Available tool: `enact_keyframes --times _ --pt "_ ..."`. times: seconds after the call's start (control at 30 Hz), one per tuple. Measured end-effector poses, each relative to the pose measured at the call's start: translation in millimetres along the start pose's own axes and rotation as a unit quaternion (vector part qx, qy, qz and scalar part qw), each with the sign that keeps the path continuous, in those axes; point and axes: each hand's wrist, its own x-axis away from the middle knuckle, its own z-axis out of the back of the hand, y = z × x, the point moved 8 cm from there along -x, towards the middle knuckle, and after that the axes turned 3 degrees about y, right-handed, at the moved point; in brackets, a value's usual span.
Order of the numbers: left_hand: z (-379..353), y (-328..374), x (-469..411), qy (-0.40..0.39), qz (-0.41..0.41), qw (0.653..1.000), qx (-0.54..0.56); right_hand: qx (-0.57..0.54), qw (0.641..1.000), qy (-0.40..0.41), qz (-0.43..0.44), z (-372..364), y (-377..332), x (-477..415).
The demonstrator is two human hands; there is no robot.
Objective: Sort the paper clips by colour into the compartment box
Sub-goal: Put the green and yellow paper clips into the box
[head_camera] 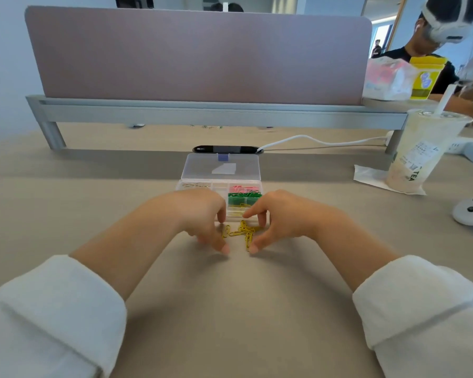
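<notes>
Smooth beige desk (243,309), looped yellow clips (245,230), clear plastic box (202,169)

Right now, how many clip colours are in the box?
4: pale clips back left, pink clips back right, green clips before them, yellow clips nearest. The left hand may hide more.

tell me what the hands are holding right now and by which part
Nothing looks held: the left hand and right hand cup around the yellow paper clips, which lie on the table.

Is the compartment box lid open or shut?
Open. The clear lid stands up behind the compartment box, leaving pink clips and green clips uncovered.
</notes>
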Motion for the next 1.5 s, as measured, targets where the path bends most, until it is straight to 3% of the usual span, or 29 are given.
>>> enact_keyframes --times 0.13,0.4,0.67,0.9,1.1,1.33,1.5 --pt "4.7 13.0 -4.6 0.075 -0.031 0.997 0.012 -0.006 0.999 0.024 0.03 -3.3 -8.6 -3.6" --pt "7.4 19.2 -3.4 0.091 -0.064 0.993 0.031 0.003 0.994 0.098 0.051 2.1 -13.6 -2.6" --pt "7.4 11.1 -3.7 0.082 -0.036 0.994 0.054 0.025 0.987 0.135 0.083 3.4 -11.8 -4.9" --pt "1.6 10.2 -4.7 0.047 -0.032 0.996 0.072 -0.128 0.951 0.282 0.012 27.1 20.6 -3.5" --pt "4.8 15.4 -3.6 0.058 -0.055 0.995 0.052 -0.113 0.962 0.247 -0.022 8.3 24.7 -20.2" --pt "5.5 14.4 -1.6 0.031 -0.052 0.995 0.083 -0.163 0.951 0.259 -0.034 10.1 33.1 -15.8" --pt "4.0 12.9 -2.0 0.075 0.009 0.997 -0.003 -0.13 0.949 0.287 -0.031 18.9 35.1 -10.0"
